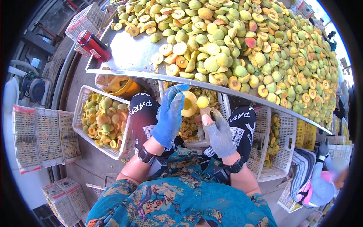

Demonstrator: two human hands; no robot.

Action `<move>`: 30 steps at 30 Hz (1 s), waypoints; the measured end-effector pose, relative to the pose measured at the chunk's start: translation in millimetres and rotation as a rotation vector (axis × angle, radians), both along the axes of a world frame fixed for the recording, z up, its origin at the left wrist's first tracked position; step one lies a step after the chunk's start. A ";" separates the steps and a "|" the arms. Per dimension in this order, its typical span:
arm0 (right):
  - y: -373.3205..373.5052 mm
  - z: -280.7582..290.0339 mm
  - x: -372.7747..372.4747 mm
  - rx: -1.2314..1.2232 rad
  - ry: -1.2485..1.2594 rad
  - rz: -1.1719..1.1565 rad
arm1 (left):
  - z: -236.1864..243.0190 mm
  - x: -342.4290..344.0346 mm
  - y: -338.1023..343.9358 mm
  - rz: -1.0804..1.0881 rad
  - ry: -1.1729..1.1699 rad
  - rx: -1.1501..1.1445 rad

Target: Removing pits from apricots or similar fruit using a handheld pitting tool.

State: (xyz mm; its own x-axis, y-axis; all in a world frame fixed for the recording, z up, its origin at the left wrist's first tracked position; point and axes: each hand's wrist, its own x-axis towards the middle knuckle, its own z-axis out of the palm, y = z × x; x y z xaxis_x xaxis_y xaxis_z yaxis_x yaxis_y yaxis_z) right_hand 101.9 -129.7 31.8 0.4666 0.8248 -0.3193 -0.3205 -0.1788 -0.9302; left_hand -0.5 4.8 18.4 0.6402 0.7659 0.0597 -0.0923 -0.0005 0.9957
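Observation:
My left hand (170,115), in a blue glove, curls its fingers around a yellow peach half (189,104), cut face up. Close beside it, my right hand (220,134), in a grey glove with the thumb tip bare, grips a short-handled tool (204,112). A round yellow piece of fruit (202,101) shows at the tool's upper end; whether it touches the tool I cannot tell. Both hands are over a white crate (224,104) of peach scraps between my knees. In front, a metal table (126,68) bears a big heap of cut peaches (242,45).
A white crate (78,123) of peach halves stands left of my legs, with a yellow bucket (126,90) behind it. A red flask (94,46) lies on the table's left corner. At right are another white crate (281,151), a yellow crate (305,135) and a seated person (321,185).

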 end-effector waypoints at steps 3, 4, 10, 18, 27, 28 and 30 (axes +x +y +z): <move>-1.0 1.5 -1.3 -0.041 -0.182 0.038 | -0.7 2.2 -0.8 0.064 0.057 0.270; -1.3 1.1 -1.4 -0.053 -0.292 0.051 | -0.9 2.8 -2.1 0.084 0.079 0.405; 1.7 -5.6 -7.2 -0.007 -0.669 -0.038 | -5.7 5.0 -14.4 0.118 0.080 0.341; 3.6 -49.6 -0.6 -0.204 -0.794 -0.021 | 10.2 4.3 -18.4 0.262 0.146 0.899; -1.1 -77.5 29.5 -0.299 -1.063 0.192 | 37.7 -38.9 8.0 0.402 -0.320 0.072; 8.2 -72.6 27.9 -0.197 -1.115 0.149 | 29.7 -54.6 20.7 0.429 -0.287 0.045; 11.3 -58.4 19.2 -0.304 -0.191 0.149 | 7.7 -106.1 43.8 0.478 -0.206 -0.105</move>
